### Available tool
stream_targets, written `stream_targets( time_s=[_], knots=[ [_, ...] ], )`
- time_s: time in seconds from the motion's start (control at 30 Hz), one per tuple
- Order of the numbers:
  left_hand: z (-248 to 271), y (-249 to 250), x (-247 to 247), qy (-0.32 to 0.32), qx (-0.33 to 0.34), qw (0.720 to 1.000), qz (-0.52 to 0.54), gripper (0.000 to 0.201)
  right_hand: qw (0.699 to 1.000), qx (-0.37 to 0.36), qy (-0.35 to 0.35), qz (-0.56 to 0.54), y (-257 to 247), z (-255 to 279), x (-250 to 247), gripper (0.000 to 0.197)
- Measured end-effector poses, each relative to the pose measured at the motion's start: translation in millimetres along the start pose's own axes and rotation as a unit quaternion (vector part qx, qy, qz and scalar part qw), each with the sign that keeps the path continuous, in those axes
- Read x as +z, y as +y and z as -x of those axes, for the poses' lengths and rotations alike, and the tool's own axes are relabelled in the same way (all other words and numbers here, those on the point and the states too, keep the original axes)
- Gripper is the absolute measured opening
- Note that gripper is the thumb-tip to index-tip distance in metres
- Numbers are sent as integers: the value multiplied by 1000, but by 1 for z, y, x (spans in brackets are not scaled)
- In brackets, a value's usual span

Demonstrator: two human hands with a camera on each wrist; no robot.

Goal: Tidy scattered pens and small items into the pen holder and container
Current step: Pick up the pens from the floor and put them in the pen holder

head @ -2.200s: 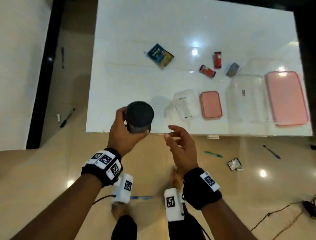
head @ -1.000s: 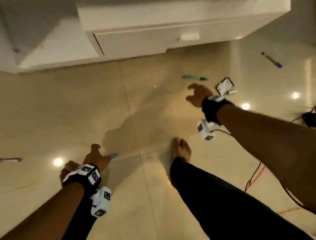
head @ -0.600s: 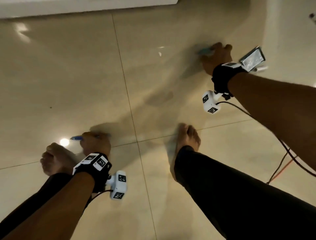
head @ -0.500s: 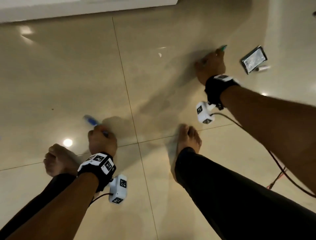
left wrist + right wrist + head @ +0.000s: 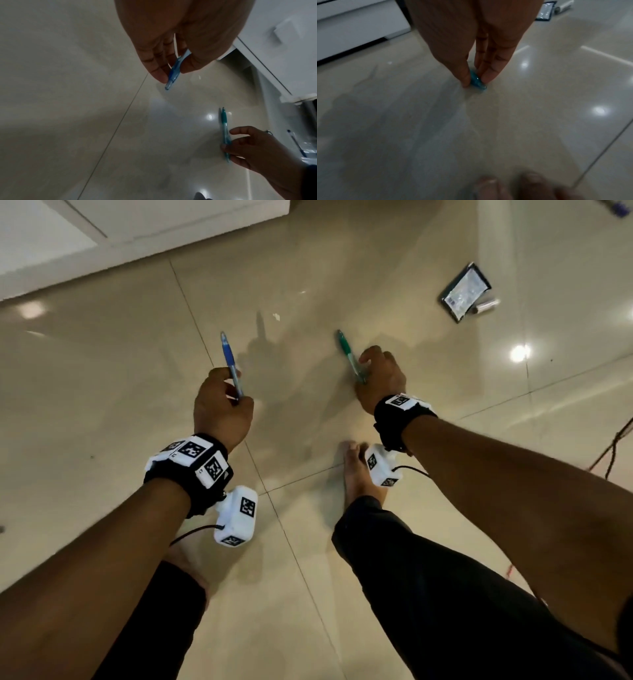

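My left hand [image 5: 222,402] pinches a blue pen [image 5: 230,361] above the beige floor, its tip pointing away from me; in the left wrist view the blue pen [image 5: 175,70] sits between thumb and fingers. My right hand [image 5: 376,378] pinches a green pen [image 5: 347,352], also held off the tiles; the right wrist view shows the green pen [image 5: 476,81] end-on between the fingertips. The pen holder and container are out of sight.
A flat packet [image 5: 466,291] with a small white tube [image 5: 486,306] beside it lies on the floor to the right. Another pen [image 5: 616,204] lies at the top right edge. White table base [image 5: 102,231] stands top left. My bare feet [image 5: 356,474] stand below; cables [image 5: 613,446] run at right.
Both hands have risen from the floor with their pens and drawn closer together. The view has swung back up, bringing the white table base into sight.
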State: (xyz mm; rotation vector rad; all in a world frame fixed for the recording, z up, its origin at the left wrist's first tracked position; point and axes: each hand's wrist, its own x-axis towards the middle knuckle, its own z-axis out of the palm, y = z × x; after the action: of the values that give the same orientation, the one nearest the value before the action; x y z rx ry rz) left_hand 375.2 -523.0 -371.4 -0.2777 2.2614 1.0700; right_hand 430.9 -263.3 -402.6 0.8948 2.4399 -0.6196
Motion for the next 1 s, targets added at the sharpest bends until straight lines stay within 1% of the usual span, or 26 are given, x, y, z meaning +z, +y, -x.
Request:
stream_targets(
  time_s=[0.07, 0.17, 0.23, 0.33, 0.43, 0.53, 0.6, 0.67, 0.7, 0.73, 0.77, 0.83, 0.87, 0.9, 0.97, 1.0],
  knots=[
    [0, 12, -1, -29, 25, 999, -14, 32, 998, 40, -9, -45, -3, 1, -1, 36],
    [5, 33, -9, -52, 57, 996, -34, 27, 986, 92, 23, -136, -15, 12, -15, 27],
    [15, 53, -19, -60, 60, 996, -29, 24, 973, 98, 39, -204, -23, 27, -32, 25],
    [34, 87, -36, -74, 82, 993, -30, 19, 954, 82, 64, -282, -35, 58, -69, 21],
    [54, 132, -52, -100, 121, 987, -44, 19, 939, 57, 36, -336, -44, 92, -113, 18],
    [76, 186, -62, -130, 165, 975, -76, 20, 922, 12, 22, -386, -50, 120, -165, 17],
    [92, 226, -62, -148, 186, 967, -91, 20, 915, -9, 31, -402, -51, 135, -205, 11],
    [107, 264, -56, -167, 184, 965, -84, 18, 900, -7, 64, -431, -45, 145, -246, 9],
    [114, 281, -51, -174, 176, 966, -74, 17, 888, 5, 91, -451, -41, 147, -262, 10],
    [120, 303, -44, -180, 166, 968, -60, 17, 868, 26, 122, -481, -33, 147, -282, 11],
    [127, 319, -37, -187, 148, 970, -41, 19, 841, 53, 149, -517, -27, 148, -296, 12],
    [140, 359, -14, -200, 101, 974, 15, 21, 774, 113, 197, -591, -11, 150, -330, 11],
    [149, 376, -3, -205, 75, 975, 39, 20, 744, 137, 206, -621, -6, 154, -342, 10],
    [157, 397, 12, -212, 56, 974, 62, 19, 720, 154, 206, -644, 3, 156, -358, 10],
    [172, 429, 33, -232, 21, 968, 96, 21, 702, 168, 174, -670, 9, 162, -376, 11],
    [180, 449, 48, -246, 10, 963, 106, 23, 704, 165, 158, -672, 17, 163, -387, 10]
  ],
)
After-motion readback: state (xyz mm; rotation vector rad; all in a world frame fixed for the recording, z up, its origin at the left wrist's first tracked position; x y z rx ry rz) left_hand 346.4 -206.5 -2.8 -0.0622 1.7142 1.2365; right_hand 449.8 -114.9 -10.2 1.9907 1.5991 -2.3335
